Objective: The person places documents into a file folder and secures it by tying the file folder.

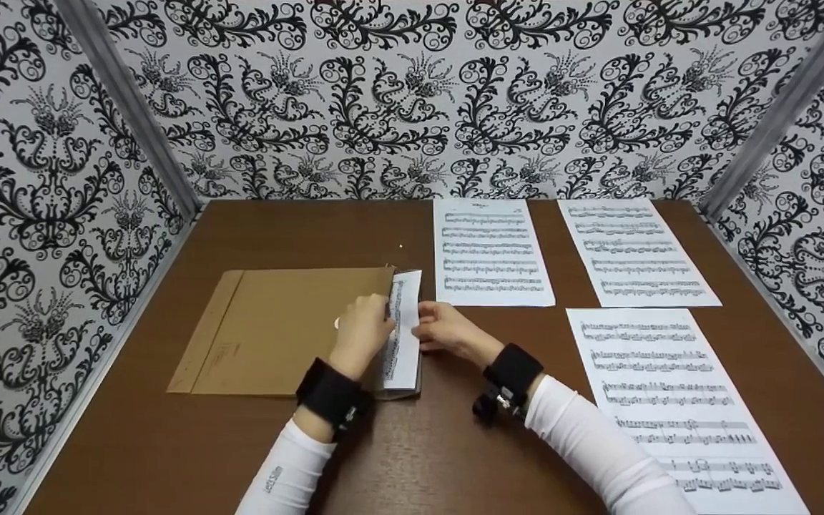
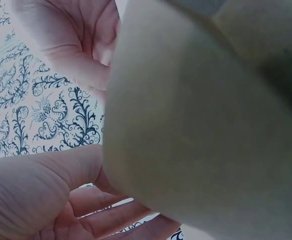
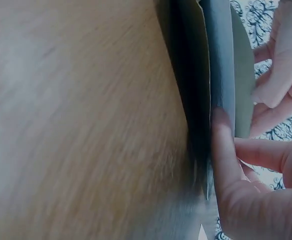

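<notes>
both hands at the mouth of the brown envelope (image 1: pixel 276 332)

left hand (image 1: pixel 362 330) pinches the envelope's open edge; right hand (image 1: pixel 448 330) grips the music sheet (image 1: pixel 405 336) between them, partly inside. pushed askew, the sheet could likely crumple against the edge.

Showed a brown envelope (image 1: pixel 280 329) flat on the dark surface (image 1: pixel 412 443), with a music sheet (image 1: pixel 403 332) half out of its right end. Had the left hand (image 1: pixel 362 329) and right hand (image 1: pixel 448 330) pinching that sheet. Held three more sheets (image 1: pixel 634 250) lying to the right.
</notes>
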A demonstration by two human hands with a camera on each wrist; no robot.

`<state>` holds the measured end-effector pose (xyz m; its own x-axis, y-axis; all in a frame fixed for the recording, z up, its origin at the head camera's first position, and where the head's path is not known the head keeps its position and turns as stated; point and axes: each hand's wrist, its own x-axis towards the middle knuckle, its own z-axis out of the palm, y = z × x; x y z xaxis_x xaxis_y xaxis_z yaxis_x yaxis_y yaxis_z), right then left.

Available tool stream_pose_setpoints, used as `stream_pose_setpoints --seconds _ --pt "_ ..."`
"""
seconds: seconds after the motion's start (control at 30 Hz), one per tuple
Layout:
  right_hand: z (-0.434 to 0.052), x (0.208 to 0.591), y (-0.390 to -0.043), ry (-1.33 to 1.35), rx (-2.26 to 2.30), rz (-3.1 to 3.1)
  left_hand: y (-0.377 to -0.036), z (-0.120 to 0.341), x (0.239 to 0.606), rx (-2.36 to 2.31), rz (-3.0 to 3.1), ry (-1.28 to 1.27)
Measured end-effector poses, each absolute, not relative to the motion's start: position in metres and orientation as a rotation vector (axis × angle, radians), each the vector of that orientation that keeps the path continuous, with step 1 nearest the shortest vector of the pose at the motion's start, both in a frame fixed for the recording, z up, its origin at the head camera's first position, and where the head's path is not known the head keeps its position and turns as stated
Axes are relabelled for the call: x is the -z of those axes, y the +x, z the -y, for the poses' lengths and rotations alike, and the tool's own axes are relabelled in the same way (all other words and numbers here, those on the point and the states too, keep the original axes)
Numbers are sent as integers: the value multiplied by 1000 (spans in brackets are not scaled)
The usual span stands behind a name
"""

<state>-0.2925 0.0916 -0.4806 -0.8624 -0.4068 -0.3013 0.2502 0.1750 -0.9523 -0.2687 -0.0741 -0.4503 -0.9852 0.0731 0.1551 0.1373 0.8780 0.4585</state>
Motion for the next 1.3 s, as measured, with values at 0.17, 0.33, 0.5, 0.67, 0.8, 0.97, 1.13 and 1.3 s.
stream_pose_setpoints --seconds 0.17,0.33,0.5,0.67,0.8,0.97,1.13,1.3 --pt "-84 481 -296 -192 1703 -1974 -268 74 449 716 2893 -197" --pt "-75 481 -297 -198 1717 -1960 -269 75 449 739 2887 -211" --pt "-67 481 -296 -165 1782 -1921 -270 77 445 807 2898 -190" --pt "-59 484 -295 -135 1826 -1909 -271 81 441 857 2894 -211" --pt "-53 488 -295 -106 1857 -1898 -271 83 442 874 2890 -232" --pt "-48 489 -295 -79 1882 -1904 -270 85 441 882 2884 -262" --pt "-42 491 -294 -45 1876 -1957 -270 88 438 910 2897 -271" --pt "-33 494 -293 -41 1876 -1983 -272 89 437 959 2909 -265"
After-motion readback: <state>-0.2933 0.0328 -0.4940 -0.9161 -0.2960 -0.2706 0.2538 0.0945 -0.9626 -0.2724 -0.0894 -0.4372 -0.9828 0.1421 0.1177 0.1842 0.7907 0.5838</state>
